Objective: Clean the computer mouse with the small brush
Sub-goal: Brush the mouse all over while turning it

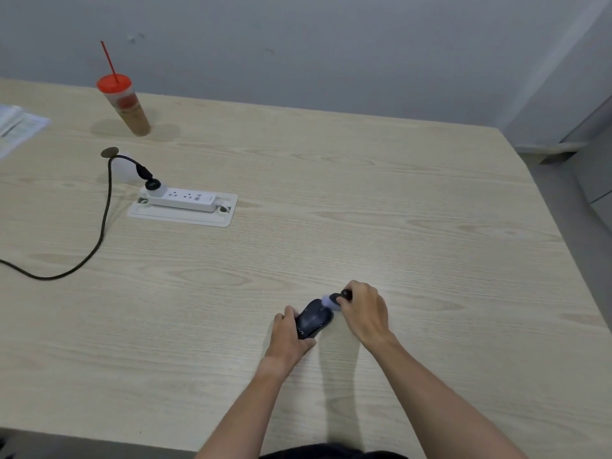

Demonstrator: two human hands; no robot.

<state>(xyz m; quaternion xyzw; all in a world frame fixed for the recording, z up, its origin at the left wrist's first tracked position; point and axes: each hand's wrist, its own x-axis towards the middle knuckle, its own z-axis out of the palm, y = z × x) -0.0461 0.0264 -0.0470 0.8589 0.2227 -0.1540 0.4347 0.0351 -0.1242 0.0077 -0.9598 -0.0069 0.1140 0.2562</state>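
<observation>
A dark computer mouse lies on the light wooden table, near the front edge and right of centre. My left hand grips its near end and left side. My right hand is closed around a small brush with a dark handle. The brush's pale bristles touch the far end of the mouse. Most of the handle is hidden inside my fingers.
A white power strip sits in a recessed tray at the left middle, with a black plug and cable trailing off to the left. A cup with a red lid and straw stands at the back left. Papers lie at the far left edge.
</observation>
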